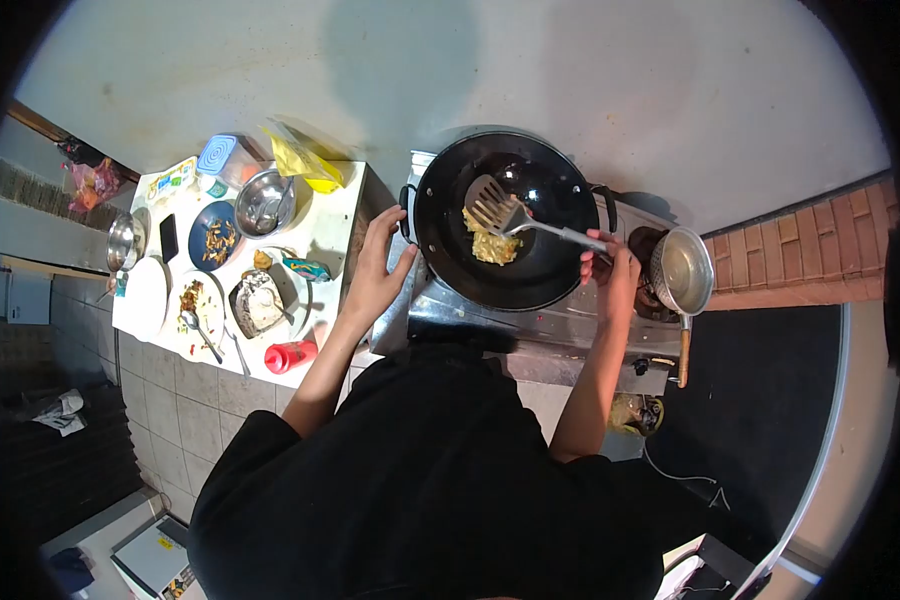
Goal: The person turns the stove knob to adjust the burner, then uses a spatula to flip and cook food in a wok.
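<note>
A black wok [555, 270] sits on the stove, with a mound of yellow scrambled egg [492, 249] left of its middle. My right hand [612, 268] is closed around the grey handle of a slotted spatula [515, 217]. The spatula's metal head lies over the egg, partly covering it. At the wok's left side, my left hand [374, 272] has its thumb and fingers spread apart. Its fingertips are at the wok's left loop handle [407, 214]; whether they press on it I cannot tell.
On the right burner stands a metal saucepan [683, 270], its wooden handle pointing toward me. The white table [345, 205] at left carries a steel bowl [265, 204], a dark blue plate [205, 222], a red bottle [290, 356] and a phone [168, 238]. A wall rises behind the stove.
</note>
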A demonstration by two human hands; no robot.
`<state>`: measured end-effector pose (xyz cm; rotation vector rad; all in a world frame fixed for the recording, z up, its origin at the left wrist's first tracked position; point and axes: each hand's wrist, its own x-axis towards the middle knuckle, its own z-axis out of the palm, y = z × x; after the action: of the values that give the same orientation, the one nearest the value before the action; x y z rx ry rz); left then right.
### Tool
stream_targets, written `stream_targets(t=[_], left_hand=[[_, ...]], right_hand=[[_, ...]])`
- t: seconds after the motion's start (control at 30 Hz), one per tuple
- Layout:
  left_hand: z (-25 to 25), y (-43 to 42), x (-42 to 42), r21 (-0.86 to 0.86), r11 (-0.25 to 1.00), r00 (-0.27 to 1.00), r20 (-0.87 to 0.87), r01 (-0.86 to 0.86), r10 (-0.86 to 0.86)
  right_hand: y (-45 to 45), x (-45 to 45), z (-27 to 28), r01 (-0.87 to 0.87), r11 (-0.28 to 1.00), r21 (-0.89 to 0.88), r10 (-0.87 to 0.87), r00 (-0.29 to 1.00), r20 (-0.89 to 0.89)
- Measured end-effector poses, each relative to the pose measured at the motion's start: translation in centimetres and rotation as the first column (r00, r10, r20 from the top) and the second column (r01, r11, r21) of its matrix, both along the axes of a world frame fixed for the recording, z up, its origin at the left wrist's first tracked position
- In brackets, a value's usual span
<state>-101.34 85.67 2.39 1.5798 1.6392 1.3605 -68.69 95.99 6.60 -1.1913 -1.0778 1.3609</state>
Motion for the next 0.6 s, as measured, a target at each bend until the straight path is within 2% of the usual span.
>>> stream_targets(t=[0.03, 0.1, 0.17, 0.27, 0.47, 0.6], left_hand=[[0.0, 0.1, 0.0, -0.001, 1.0, 1.0, -0.006, 0.003, -0.003], [-0.1, 0.2, 0.0, -0.011, 1.0, 1.0, -0.012, -0.002, 0.002], [0.1, 0.2, 0.1, -0.02, 1.0, 1.0, -0.017, -0.005, 0.005], [0.5, 0.4, 0.3, -0.02, 1.0, 0.998, -0.058, -0.019, 0.018], [0.0, 0.5, 0.1, -0.006, 1.0, 0.998, -0.063, -0.024, 0.024], [0.1, 0.3, 0.2, -0.017, 1.0, 0.998, -0.06, -0.02, 0.019]], right_hand=[[-0.6, 0.2, -0.5, -0.023, 0.999, -0.024, 0.02, 0.995, -0.096], [-1.3, 0.6, -1.1, -0.015, 0.997, -0.069, 0.007, 0.992, -0.126], [-2.0, 0.7, -1.4, 0.036, 0.987, -0.156, -0.08, 0.954, -0.289], [-2.7, 0.8, -1.4, 0.085, 0.982, -0.169, -0.136, 0.938, -0.319], [-2.9, 0.4, -2.4, 0.178, 0.974, -0.143, -0.199, 0.969, -0.149], [-3.1, -0.1, -3.0, 0.175, 0.975, -0.138, -0.196, 0.968, -0.159]])
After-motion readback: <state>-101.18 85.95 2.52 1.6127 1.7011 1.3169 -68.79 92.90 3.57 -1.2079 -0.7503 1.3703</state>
